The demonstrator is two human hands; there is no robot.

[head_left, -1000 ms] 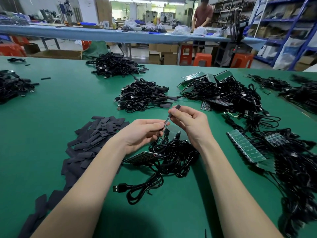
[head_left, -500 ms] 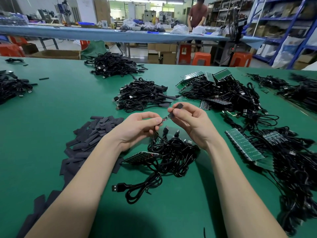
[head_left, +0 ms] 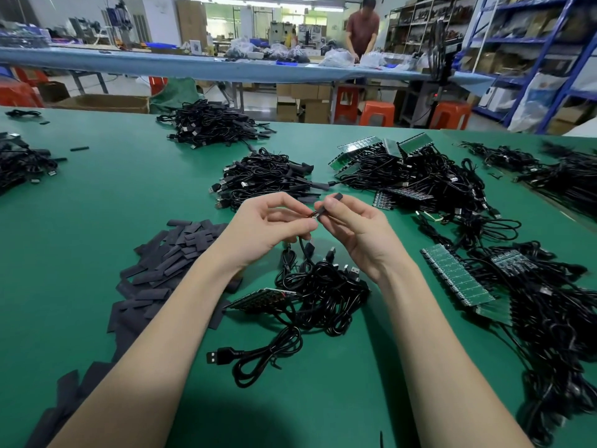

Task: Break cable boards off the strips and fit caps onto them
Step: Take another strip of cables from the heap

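A: Cable board (head_left: 312, 215), where is it?
B: Pinched in the left hand (head_left: 268, 226), above the green table (head_left: 113, 195); its cable hangs to the bundle (head_left: 323, 286) below.
A: And the right hand (head_left: 355, 227)?
B: It pinches a black cap (head_left: 328, 205), whose near end meets the board.
A: Around them?
B: Flat caps (head_left: 174, 253) lie left, a board strip (head_left: 457, 274) right, cable heaps (head_left: 265, 176) behind.

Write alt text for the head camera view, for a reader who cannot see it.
Over a green table, the left hand pinches a small cable board while the right hand holds a black cap at its end. Black cable piles and loose caps surround them.
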